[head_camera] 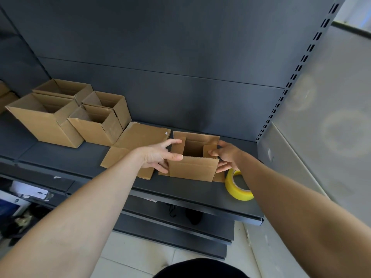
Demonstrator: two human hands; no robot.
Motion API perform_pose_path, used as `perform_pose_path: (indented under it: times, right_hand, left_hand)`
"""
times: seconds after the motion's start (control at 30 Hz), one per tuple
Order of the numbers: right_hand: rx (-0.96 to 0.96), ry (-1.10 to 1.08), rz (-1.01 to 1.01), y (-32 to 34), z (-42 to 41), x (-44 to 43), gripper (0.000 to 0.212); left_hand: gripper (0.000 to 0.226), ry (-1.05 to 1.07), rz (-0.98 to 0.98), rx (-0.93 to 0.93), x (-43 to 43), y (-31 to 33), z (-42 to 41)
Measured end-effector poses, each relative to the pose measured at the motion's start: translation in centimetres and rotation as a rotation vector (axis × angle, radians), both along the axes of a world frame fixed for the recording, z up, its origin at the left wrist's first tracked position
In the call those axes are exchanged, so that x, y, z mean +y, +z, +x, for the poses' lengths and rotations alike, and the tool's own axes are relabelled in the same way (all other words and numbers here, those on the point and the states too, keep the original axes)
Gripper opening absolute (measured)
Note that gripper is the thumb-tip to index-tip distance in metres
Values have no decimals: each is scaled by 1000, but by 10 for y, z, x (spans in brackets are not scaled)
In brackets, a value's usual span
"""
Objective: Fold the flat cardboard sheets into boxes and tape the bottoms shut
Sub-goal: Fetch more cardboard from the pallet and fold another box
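A small brown cardboard box (pixel 193 167) stands opened up into a square tube on the dark shelf (pixel 80 157), its top flaps raised. My left hand (pixel 160 155) grips its left side, thumb on the front wall and fingers around the edge. On the box's right side my right hand (pixel 226 155) holds the wall and a side flap. A flat cardboard sheet (pixel 136 143) lies just left of the box, partly under my left hand. Near my right forearm a yellow tape roll (pixel 239 187) rests on the shelf.
Several folded open boxes (pixel 46 121) are grouped at the shelf's left end. The dark back panel (pixel 180 67) rises behind, with a slotted upright (pixel 297 71) and a grey side wall at right. Lower shelves and a tiled floor lie below.
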State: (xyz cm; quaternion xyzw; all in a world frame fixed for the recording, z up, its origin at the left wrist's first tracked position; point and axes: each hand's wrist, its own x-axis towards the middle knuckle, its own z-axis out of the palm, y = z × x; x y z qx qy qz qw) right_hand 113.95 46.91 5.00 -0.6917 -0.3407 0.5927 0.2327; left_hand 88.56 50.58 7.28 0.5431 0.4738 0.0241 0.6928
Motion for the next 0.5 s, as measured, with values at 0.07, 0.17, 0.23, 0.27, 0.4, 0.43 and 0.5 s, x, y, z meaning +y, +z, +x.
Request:
perform_pose_path:
  times: [0.07,0.17,0.23,0.27,0.4,0.43,0.5]
  right_hand:
    - [18,-5,-7,-1,0,0,49]
    - [69,-13,-17,-3,2,-1,49]
    - [119,-13,-30,-4,3,-1,48]
    - [141,-14,-38,-4,3,-1,48]
    - [222,-36,-59,-4,5,-2,46]
    - [250,-52,-68,-4,5,-3,45]
    - [330,-99,-73,-5,8,-5,52]
  left_hand:
    - [82,1,-30,-28,0,-2,-3]
    - [77,15,-32,-35,0,-4,-5]
    - [78,27,-13,-15,-1,-4,-4]
    - [78,31,-3,-4,-2,-4,-3]
    - [67,-7,94,119,-6,-2,2]
    - [57,-20,128,161,-8,-3,4]
    - [41,-11,155,193,-11,-6,6]
